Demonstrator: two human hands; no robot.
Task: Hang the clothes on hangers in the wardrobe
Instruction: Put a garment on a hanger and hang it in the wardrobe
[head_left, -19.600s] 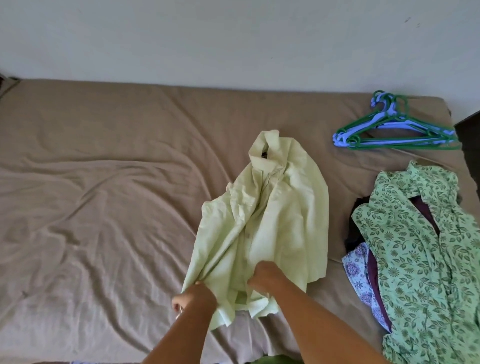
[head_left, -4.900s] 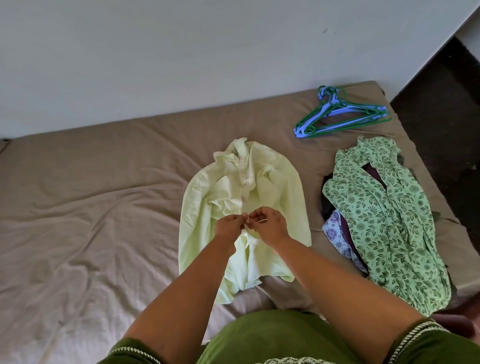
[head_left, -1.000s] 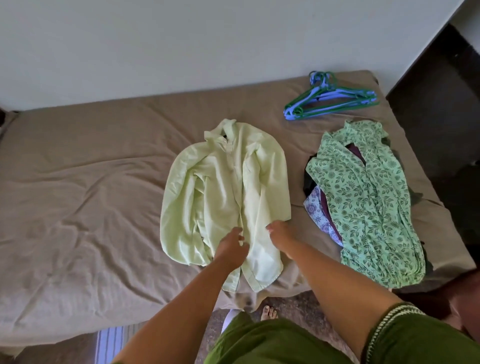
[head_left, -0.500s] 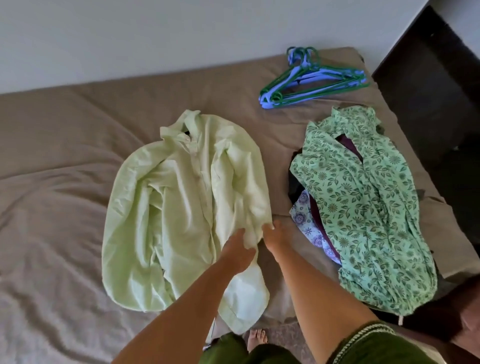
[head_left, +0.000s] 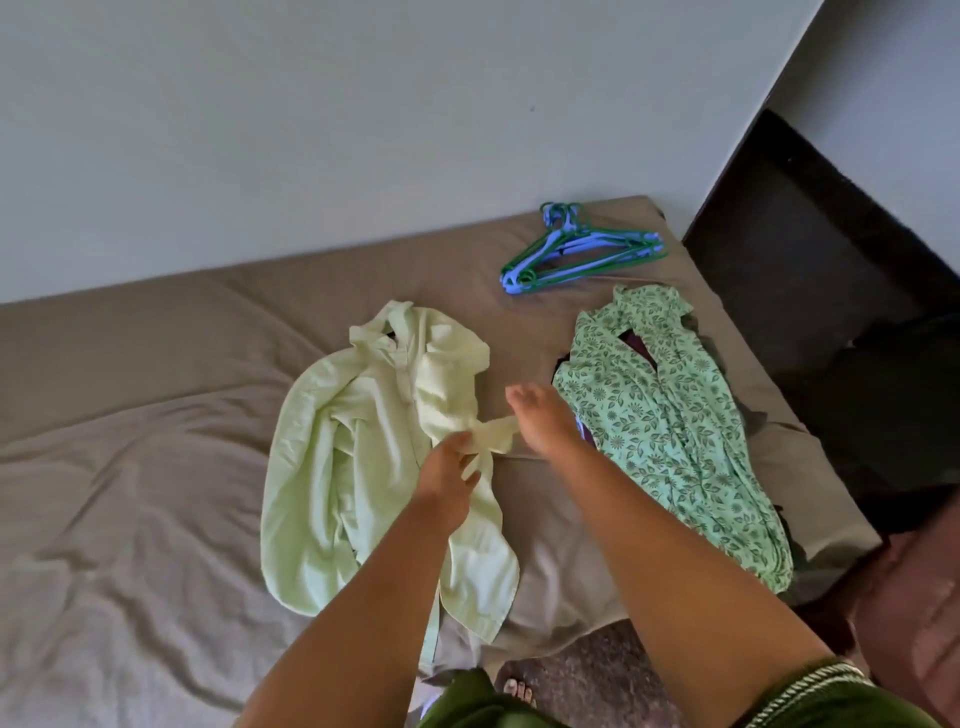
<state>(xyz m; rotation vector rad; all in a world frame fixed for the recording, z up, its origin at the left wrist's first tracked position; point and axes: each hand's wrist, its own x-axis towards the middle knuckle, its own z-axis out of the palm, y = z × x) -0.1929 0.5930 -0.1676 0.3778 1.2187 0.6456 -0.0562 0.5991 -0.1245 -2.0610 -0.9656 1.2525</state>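
Head view, looking down at a bed (head_left: 156, 467) covered with a wrinkled brown sheet and set against a pale wall (head_left: 311, 130). A pale yellow-green shirt (head_left: 353, 467) is lying crumpled on the sheet near the middle of the bed, its collar pointing toward the wall and its lower hem hanging over the near edge. The left hand (head_left: 447, 478) is resting over the shirt's right front edge, its fingers (head_left: 457, 447) closing together on a fold of the cloth and pinching it. The right hand (head_left: 540, 421) is hovering just beside that fold, its fingers (head_left: 519, 395) lying apart and extended, touching or nearly touching the bunched tip of fabric; whether it is gripping the cloth cannot be told. To the right of the shirt, well apart from it, a green leaf-print garment (head_left: 670, 426) is lying on top of a small pile of darker clothes (head_left: 587, 426). A bundle of blue and green hangers (head_left: 582, 249) is lying flat on the sheet near the wall, beyond the leaf-print garment and apart from both hands. A dark floor (head_left: 831, 286) is showing past the right edge of the bed.
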